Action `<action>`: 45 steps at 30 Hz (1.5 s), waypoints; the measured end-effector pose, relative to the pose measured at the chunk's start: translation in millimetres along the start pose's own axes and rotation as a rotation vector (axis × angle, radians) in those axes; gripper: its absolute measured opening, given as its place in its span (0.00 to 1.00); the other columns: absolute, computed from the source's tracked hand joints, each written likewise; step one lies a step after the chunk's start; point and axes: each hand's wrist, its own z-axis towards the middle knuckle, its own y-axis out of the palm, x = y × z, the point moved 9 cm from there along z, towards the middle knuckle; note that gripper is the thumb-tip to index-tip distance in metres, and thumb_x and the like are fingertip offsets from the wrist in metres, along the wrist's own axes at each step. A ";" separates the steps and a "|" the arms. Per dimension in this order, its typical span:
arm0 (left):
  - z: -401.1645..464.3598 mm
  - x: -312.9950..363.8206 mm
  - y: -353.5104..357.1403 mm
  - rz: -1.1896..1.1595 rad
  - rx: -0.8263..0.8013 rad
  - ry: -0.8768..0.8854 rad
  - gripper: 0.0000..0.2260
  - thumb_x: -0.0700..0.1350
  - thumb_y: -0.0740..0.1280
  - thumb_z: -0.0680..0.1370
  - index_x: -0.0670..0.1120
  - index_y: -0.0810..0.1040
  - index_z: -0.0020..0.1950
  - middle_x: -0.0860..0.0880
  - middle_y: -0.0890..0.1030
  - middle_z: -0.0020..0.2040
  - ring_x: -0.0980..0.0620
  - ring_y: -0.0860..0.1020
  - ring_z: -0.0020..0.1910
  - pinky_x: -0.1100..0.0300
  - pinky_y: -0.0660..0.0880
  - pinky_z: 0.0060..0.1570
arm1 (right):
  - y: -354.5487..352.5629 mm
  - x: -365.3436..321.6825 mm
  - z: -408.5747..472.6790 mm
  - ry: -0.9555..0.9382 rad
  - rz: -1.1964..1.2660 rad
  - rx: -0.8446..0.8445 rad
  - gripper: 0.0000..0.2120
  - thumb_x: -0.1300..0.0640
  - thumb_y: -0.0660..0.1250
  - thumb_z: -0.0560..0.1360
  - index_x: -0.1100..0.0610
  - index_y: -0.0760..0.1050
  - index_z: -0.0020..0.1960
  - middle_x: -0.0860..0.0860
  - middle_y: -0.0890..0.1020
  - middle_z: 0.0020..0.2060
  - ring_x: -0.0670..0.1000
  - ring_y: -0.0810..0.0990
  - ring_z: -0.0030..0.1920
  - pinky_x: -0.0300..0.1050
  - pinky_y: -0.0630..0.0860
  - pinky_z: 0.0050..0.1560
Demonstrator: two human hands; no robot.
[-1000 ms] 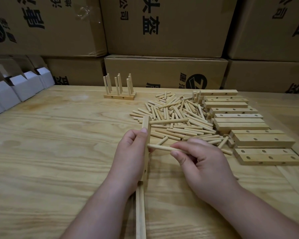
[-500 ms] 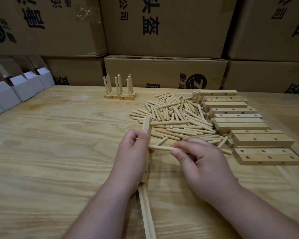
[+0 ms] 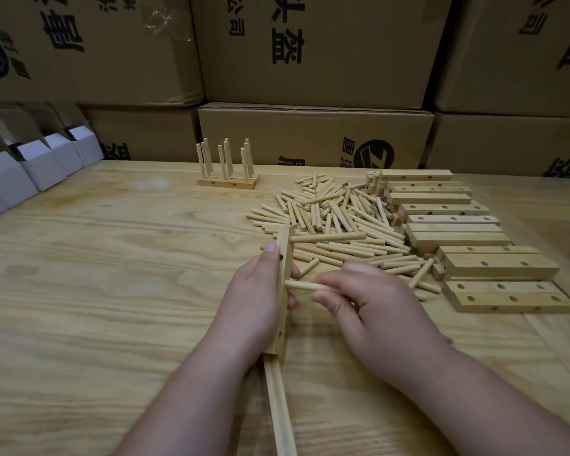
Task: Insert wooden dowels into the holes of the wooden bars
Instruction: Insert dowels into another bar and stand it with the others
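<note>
- Nearest: two pale dowels (image 3: 278, 406) already seated in the lower end of the held bar, pointing back toward the person.
- Left hand (image 3: 255, 301) grips a light-wood drilled bar (image 3: 284, 274), stood on edge, long axis running away from the person; thumb on its left face, fingertips wrapping the right face.
- Right hand (image 3: 372, 311) pinches a short round wooden dowel (image 3: 301, 286) between thumb and fingers, lying horizontal, crosswise to the bar.
- Key relation: dowel's left tip meets the bar's right face about mid-length. Can't tell if it has entered a hole; the left fingers hide the spot. Right hand does the pushing, left only steadies.
- Judgement: next move is a straight leftward push along the dowel axis; any tilt would likely jam it.
- One more dowel (image 3: 328, 237) sticks out rightward from the bar's far end.
- Beyond: loose pile of dowels (image 3: 336, 218) on the plywood tabletop (image 3: 112, 291).
- Right: row of drilled wooden bars (image 3: 494, 264), holes empty, long axes left-right.
- Far centre: finished bars with upright dowels (image 3: 226, 174).
- Far left: open white cartons (image 3: 30, 166), contents not visible. Back: stacked brown cardboard boxes (image 3: 313, 51), closed.
</note>
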 end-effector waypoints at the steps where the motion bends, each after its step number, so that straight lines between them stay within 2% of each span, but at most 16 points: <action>1: -0.1 -0.6 0.2 0.004 -0.002 -0.004 0.26 0.59 0.50 0.85 0.48 0.82 0.41 0.49 0.80 0.27 0.58 0.76 0.25 0.67 0.68 0.24 | 0.2 0.6 0.9 0.006 0.008 0.003 0.10 0.50 0.66 0.78 0.51 0.84 0.53 0.31 0.69 0.36 0.34 0.71 0.40 0.29 0.68 0.42; 6: -1.3 -3.0 3.3 0.008 -0.042 -0.039 0.26 0.60 0.50 0.85 0.49 0.81 0.42 0.49 0.80 0.26 0.58 0.75 0.24 0.65 0.68 0.25 | -0.5 8.3 3.3 0.043 0.070 -0.004 0.07 0.53 0.68 0.77 0.51 0.85 0.51 0.31 0.75 0.38 0.37 0.77 0.46 0.28 0.70 0.46; 12: -3.0 -1.9 -0.2 -0.001 0.069 -0.049 0.25 0.58 0.50 0.86 0.49 0.80 0.42 0.52 0.79 0.25 0.60 0.76 0.24 0.61 0.69 0.29 | 0.0 -2.1 4.3 0.066 0.006 0.031 0.08 0.53 0.68 0.76 0.51 0.85 0.49 0.35 0.78 0.39 0.41 0.78 0.47 0.30 0.71 0.47; 16: -3.1 0.1 0.4 0.031 0.080 -0.030 0.25 0.57 0.50 0.86 0.48 0.80 0.42 0.54 0.79 0.24 0.61 0.76 0.23 0.69 0.67 0.23 | -0.6 -0.4 7.3 0.085 -0.017 -0.034 0.06 0.52 0.69 0.77 0.49 0.85 0.49 0.40 0.83 0.40 0.43 0.79 0.45 0.38 0.75 0.44; 18: -3.3 0.7 1.4 0.054 0.067 -0.028 0.24 0.58 0.50 0.86 0.49 0.80 0.43 0.55 0.79 0.24 0.61 0.77 0.25 0.68 0.68 0.24 | -1.5 0.9 9.7 0.092 -0.037 -0.060 0.05 0.52 0.70 0.77 0.49 0.85 0.47 0.41 0.83 0.39 0.44 0.79 0.43 0.41 0.76 0.43; 21: -3.4 0.9 3.2 0.073 0.044 -0.034 0.24 0.58 0.49 0.86 0.50 0.80 0.44 0.56 0.80 0.25 0.62 0.78 0.25 0.60 0.68 0.29 | -1.5 1.9 13.1 0.106 -0.053 -0.094 0.04 0.51 0.70 0.77 0.48 0.84 0.46 0.39 0.81 0.35 0.42 0.77 0.41 0.36 0.72 0.40; 25: -4.6 1.8 3.3 0.057 0.060 -0.031 0.25 0.59 0.49 0.86 0.50 0.80 0.43 0.56 0.80 0.25 0.62 0.77 0.24 0.63 0.68 0.27 | -2.9 -0.7 13.9 0.099 -0.079 -0.084 0.05 0.50 0.70 0.77 0.49 0.83 0.45 0.42 0.80 0.34 0.44 0.76 0.41 0.39 0.71 0.40; 28: -6.0 8.9 2.4 0.037 0.081 0.017 0.24 0.59 0.50 0.85 0.50 0.79 0.42 0.57 0.81 0.28 0.61 0.78 0.26 0.59 0.69 0.33 | -8.2 -2.6 13.8 0.098 -0.074 -0.045 0.06 0.50 0.69 0.77 0.50 0.84 0.44 0.43 0.81 0.34 0.45 0.76 0.41 0.39 0.71 0.40; 30: -7.4 16.5 0.8 0.025 0.099 0.067 0.24 0.59 0.50 0.86 0.50 0.79 0.42 0.58 0.81 0.30 0.60 0.78 0.27 0.58 0.70 0.33 | -13.0 -4.0 13.5 0.107 -0.044 -0.016 0.06 0.50 0.69 0.76 0.50 0.84 0.45 0.42 0.81 0.34 0.44 0.77 0.42 0.36 0.72 0.39; 34: -10.9 30.9 -5.9 -0.093 0.124 0.181 0.25 0.59 0.50 0.86 0.51 0.81 0.43 0.54 0.82 0.32 0.60 0.78 0.28 0.66 0.72 0.27 | -19.8 -3.4 17.2 0.136 0.017 -0.019 0.08 0.48 0.67 0.78 0.47 0.84 0.51 0.39 0.82 0.40 0.41 0.78 0.44 0.34 0.74 0.43; 37: -12.4 35.0 -3.8 -0.244 0.033 0.208 0.25 0.62 0.50 0.83 0.53 0.85 0.47 0.49 0.81 0.32 0.56 0.79 0.31 0.62 0.74 0.30 | -30.6 -0.4 21.0 0.170 0.100 0.014 0.07 0.46 0.68 0.76 0.45 0.83 0.51 0.37 0.80 0.39 0.40 0.78 0.44 0.30 0.73 0.41; 39: -13.6 33.3 3.6 -0.332 -0.064 0.178 0.24 0.60 0.52 0.83 0.53 0.85 0.49 0.48 0.80 0.33 0.53 0.78 0.31 0.59 0.74 0.29 | -38.4 5.4 21.8 0.211 0.160 0.055 0.04 0.48 0.70 0.76 0.44 0.82 0.50 0.38 0.79 0.36 0.40 0.78 0.40 0.29 0.71 0.37; 42: -11.4 25.7 7.8 -0.314 -0.093 0.135 0.17 0.52 0.57 0.84 0.51 0.85 0.47 0.50 0.75 0.30 0.53 0.74 0.26 0.59 0.71 0.23 | -47.7 21.7 21.5 0.297 0.198 0.100 0.02 0.48 0.71 0.76 0.41 0.81 0.48 0.38 0.80 0.34 0.43 0.77 0.32 0.34 0.73 0.29; 45: -7.5 19.7 9.4 -0.312 -0.084 0.100 0.15 0.54 0.60 0.82 0.51 0.84 0.47 0.50 0.75 0.31 0.54 0.74 0.26 0.58 0.70 0.23 | -47.5 35.6 20.0 0.365 0.206 0.088 0.04 0.48 0.71 0.76 0.39 0.81 0.45 0.39 0.83 0.36 0.44 0.80 0.35 0.42 0.78 0.30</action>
